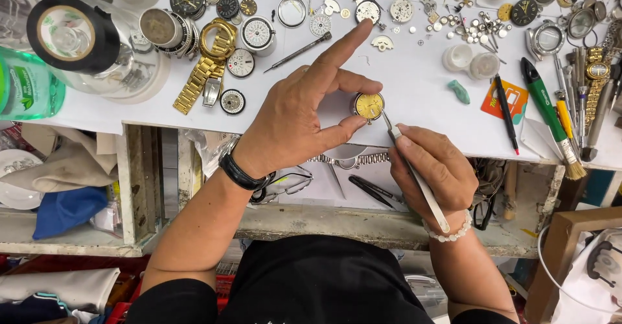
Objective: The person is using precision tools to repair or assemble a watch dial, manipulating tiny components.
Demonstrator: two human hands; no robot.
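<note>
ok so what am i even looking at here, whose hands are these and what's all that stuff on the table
This is one picture from a camera worn on a person's head, looking down at their own two bare hands over a white workbench. No machine is involved.

The left hand, with a black wristband, pinches a small yellow-dialled watch movement between thumb and middle finger, the forefinger raised. The right hand, with a white bead bracelet, holds metal tweezers whose tip meets the edge of that dial.

Spread over the bench are loose watch dials, cases and tiny parts, a gold watch bracelet, a roll of black tape, a green-handled brush and a black pen. Below the bench edge lies a steel watch band.
</note>
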